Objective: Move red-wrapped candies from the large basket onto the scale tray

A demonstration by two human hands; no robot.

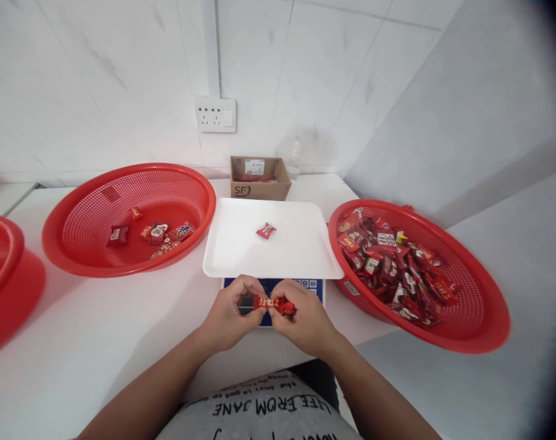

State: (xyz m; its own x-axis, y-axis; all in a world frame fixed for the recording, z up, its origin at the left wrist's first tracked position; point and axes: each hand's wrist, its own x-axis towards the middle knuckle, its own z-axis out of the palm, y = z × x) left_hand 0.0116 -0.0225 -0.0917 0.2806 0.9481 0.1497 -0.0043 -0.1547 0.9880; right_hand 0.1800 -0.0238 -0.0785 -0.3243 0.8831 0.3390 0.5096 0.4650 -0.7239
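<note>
Between my two hands is a small red candy packet [269, 303] with pale lettering. My left hand [234, 311] pinches its left part with thumb and forefinger. On the other side, my right hand [303, 318] grips the packet the same way, and a bit of red wrapper shows under its fingers. Both hands are in front of a blue-panelled scale [318, 287], partly hidden by them. A white tray [232, 260] rests on top of the scale. One red and white candy packet [265, 230] lies alone on that tray.
A red basket [489, 305] heaped with red packets stands at right. Another red basket [60, 244] at left holds several packets. Part of a third red basket [16, 293] shows at the far left. A cardboard box [262, 191] sits against the wall, below a socket [216, 115].
</note>
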